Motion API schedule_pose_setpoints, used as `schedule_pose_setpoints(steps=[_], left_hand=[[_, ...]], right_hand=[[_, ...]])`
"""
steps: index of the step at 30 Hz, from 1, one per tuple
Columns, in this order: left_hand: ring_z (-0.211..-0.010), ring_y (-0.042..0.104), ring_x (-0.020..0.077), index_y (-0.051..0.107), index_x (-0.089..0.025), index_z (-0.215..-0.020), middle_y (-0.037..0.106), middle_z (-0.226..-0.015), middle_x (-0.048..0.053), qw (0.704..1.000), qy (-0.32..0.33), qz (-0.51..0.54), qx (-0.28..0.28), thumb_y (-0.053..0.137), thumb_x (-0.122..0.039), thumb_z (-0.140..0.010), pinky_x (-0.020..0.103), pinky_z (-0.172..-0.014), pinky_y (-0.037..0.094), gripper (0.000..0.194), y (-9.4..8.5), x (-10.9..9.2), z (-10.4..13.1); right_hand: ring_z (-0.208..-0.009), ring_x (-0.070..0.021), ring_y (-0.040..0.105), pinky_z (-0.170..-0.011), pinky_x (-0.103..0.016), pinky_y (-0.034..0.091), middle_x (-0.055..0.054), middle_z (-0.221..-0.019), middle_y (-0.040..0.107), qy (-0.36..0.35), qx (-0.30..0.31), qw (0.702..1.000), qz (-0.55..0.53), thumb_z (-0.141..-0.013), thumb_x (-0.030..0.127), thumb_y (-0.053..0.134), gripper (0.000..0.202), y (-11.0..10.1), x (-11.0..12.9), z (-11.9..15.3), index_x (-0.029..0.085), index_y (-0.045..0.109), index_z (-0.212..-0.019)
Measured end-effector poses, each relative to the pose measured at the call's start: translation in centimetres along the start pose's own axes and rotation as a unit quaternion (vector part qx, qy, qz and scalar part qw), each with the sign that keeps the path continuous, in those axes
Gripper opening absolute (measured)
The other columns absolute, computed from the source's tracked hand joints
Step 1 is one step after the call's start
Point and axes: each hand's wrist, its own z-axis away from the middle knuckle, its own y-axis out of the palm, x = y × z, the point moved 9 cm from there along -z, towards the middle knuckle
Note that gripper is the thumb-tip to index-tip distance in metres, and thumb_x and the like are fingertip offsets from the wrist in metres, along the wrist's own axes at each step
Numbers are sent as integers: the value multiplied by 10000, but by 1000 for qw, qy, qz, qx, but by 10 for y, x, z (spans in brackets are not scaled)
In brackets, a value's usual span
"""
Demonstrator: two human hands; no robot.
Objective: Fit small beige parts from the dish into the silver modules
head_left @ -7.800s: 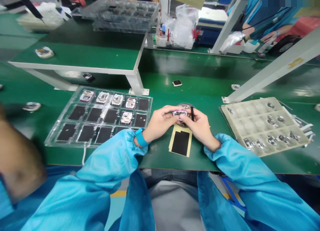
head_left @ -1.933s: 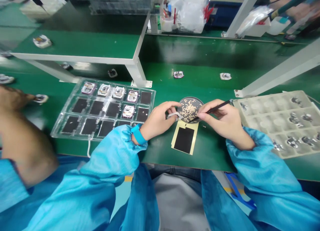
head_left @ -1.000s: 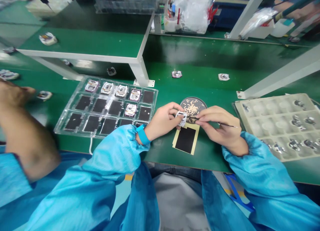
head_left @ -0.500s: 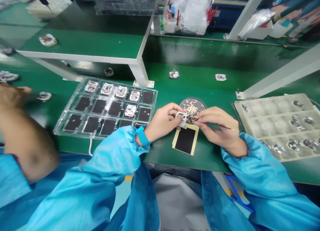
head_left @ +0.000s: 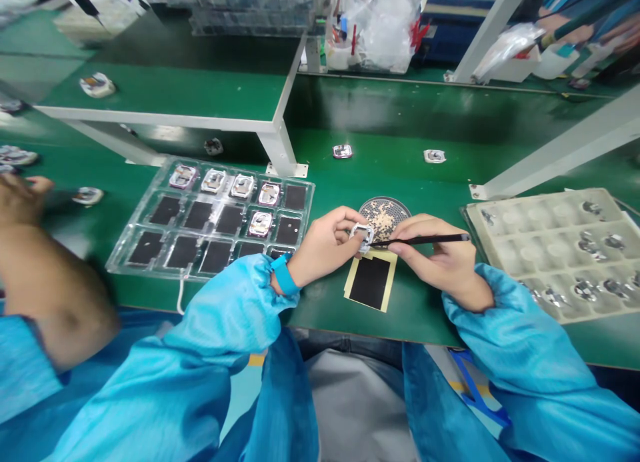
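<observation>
Near the front edge of a smooth green bench (head_left: 315,305), a yellow-bordered sheet (head_left: 371,281) bearing a matte black rectangle is laid flat. Just beyond, a pale, rounded-square frame (head_left: 364,234) is pinched between thumb and fingers of the left hand (head_left: 329,244). By the right hand (head_left: 443,255), a slender dark tool (head_left: 435,238) is gripped like a pen, its tip at the frame; whether they touch cannot be told. Behind, a round grey dish (head_left: 400,209) is strewn with tiny beige bits (head_left: 383,217). To the left, similar frames (head_left: 261,224) are held in a glossy clear tray (head_left: 120,257); to the right, shiny metal parts (head_left: 585,290) are cupped in a dull cream tray (head_left: 542,214). Farther off, crumpled clear bags (head_left: 394,30) are heaped.
</observation>
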Motion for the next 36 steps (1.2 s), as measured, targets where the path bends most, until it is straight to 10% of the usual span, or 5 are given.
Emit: schedule_pose_setpoints(steps=[14, 18, 24, 36], left_hand=[[-686, 714, 155, 639, -118, -1042, 744, -856, 68, 988, -52, 142, 36, 787, -237, -810, 272, -595, 628, 300, 7, -2, -3], [-678, 699, 151, 638, -113, -1070, 738, -831, 63, 982, -67, 170, 47, 796, -234, -803, 272, -593, 623, 333, 7, 0, -4], [-702, 709, 164, 635, -117, -1089, 746, -857, 72, 973, -90, 192, 91, 815, -227, -791, 271, -590, 617, 365, 16, 0, 0], [-744, 701, 159, 626, -121, -1129, 740, -881, 66, 962, -89, 219, 138, 823, -256, -814, 247, -596, 597, 396, 23, -1, 3]], right_hand=[[-906, -196, 743, -857, -365, 615, -53, -926, 774, 193, 114, 954, -200, -843, 207, 806, 114, 3, -31, -5, 210, 695, -873], [-852, -183, 750, -790, -338, 629, -47, -894, 778, 177, 123, 950, -229, -850, 182, 794, 117, 5, -21, -7, 209, 685, -883], [-867, -209, 751, -798, -381, 635, -50, -917, 783, 72, -41, 988, -129, -807, 132, 815, 181, -9, -8, -6, 237, 717, -919], [-846, -217, 760, -762, -389, 642, -54, -929, 798, -25, -65, 996, -47, -791, 58, 795, 235, -2, 11, -1, 248, 770, -927]])
